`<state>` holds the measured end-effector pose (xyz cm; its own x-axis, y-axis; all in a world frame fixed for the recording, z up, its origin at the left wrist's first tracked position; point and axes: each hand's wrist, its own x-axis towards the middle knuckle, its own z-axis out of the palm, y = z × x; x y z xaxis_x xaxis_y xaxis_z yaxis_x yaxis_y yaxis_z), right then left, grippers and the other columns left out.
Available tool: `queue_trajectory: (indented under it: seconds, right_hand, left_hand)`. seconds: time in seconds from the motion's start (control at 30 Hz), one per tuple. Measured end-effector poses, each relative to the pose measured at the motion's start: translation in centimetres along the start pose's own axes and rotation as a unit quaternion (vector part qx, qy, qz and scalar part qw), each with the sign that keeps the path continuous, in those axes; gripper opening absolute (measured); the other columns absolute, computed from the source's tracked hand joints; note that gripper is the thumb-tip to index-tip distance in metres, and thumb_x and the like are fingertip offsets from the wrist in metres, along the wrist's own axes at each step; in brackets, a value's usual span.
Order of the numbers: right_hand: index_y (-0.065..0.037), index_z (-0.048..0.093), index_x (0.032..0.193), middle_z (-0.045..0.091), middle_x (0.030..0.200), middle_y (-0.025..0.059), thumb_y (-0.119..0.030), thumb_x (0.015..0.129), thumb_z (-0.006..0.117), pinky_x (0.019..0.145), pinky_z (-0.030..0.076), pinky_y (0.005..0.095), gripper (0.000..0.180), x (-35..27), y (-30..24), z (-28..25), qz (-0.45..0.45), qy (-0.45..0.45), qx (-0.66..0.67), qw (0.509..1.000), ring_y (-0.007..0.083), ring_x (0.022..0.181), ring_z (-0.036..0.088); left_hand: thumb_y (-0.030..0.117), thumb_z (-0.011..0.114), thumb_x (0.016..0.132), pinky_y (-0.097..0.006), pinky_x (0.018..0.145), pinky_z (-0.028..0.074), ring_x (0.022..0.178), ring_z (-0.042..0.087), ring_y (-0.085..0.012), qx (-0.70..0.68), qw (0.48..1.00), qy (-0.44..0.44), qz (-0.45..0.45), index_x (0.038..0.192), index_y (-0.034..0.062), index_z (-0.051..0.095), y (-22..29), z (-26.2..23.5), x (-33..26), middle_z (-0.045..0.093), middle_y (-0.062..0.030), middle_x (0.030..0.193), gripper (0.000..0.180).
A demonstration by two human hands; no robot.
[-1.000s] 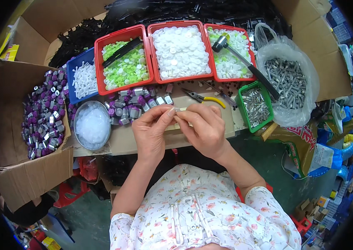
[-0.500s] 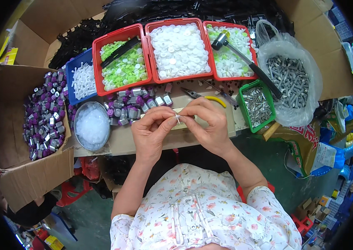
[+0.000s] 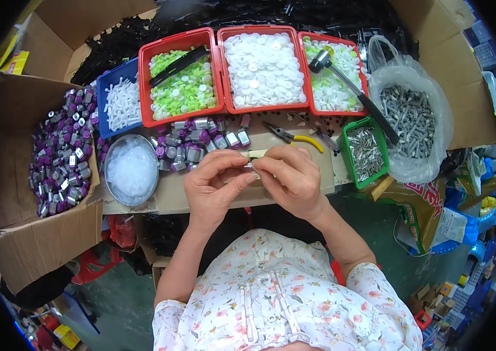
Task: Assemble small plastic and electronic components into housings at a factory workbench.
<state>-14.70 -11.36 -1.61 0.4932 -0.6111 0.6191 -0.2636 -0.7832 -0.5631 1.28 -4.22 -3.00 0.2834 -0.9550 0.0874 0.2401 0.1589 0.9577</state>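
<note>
My left hand (image 3: 213, 184) and my right hand (image 3: 295, 178) meet at the front edge of the bench, fingertips almost touching. Pinched between them is a small white plastic piece (image 3: 249, 166), mostly covered by the fingers, so its exact kind does not show. Just behind the fingertips lies a pale yellow block (image 3: 257, 154). Beyond my right hand rest pliers with yellow handles (image 3: 292, 137). Several silver-and-purple metal parts (image 3: 192, 140) lie loose behind my left hand.
Red bins (image 3: 221, 70) of white and green caps line the back, with a hammer (image 3: 353, 88) across the right one. A blue tray (image 3: 103, 108), a bowl of clear pieces (image 3: 131, 169) and a carton (image 3: 2, 175) stand left; a green basket (image 3: 348, 152) and a plastic bag (image 3: 444, 117) right.
My fingers have shifted on the small white piece, which now shows less between them. Both hands stay close together at the bench edge. The whole view has moved slightly.
</note>
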Motion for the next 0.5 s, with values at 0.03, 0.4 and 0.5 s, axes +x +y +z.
queue_trajectory:
  seconds: [0.03,0.4,0.5]
  right_hand:
    - [-0.005,0.071,0.093,0.065,0.085,0.0055,0.002,0.07,0.076,0.065,0.042,0.0324,0.025,0.0,0.0,0.1,-0.014,-0.008,-0.015,1.0,0.0205,0.071,0.062]
    - [-0.006,0.069,0.093,0.059,0.084,0.0034,-0.004,0.074,0.073,0.068,0.04,0.0337,0.019,-0.1,1.1,1.5,-0.023,-0.129,-0.052,0.99,0.0201,0.077,0.061]
    - [-0.006,0.068,0.092,0.058,0.083,0.0036,-0.005,0.074,0.072,0.068,0.039,0.0339,0.019,0.0,1.2,1.7,-0.018,-0.145,-0.061,0.987,0.0207,0.078,0.061]
  left_hand:
    - [-0.009,0.078,0.076,-0.024,0.08,0.055,0.091,0.064,-0.013,-0.001,1.0,0.003,0.001,0.102,-0.003,0.07,0.1,-0.1,-0.1,0.063,-0.0091,0.109,0.028]
    - [-0.003,0.08,0.07,-0.037,0.076,0.051,0.092,0.061,-0.029,0.462,0.853,0.033,0.24,0.094,0.0017,0.071,0.0,-2.5,-2.1,0.066,-0.0109,0.094,0.026]
    - [-0.003,0.08,0.07,-0.039,0.076,0.051,0.092,0.061,-0.03,0.479,0.84,0.034,0.254,0.093,0.0017,0.07,-0.7,-2.4,-2.5,0.065,-0.0108,0.096,0.026]
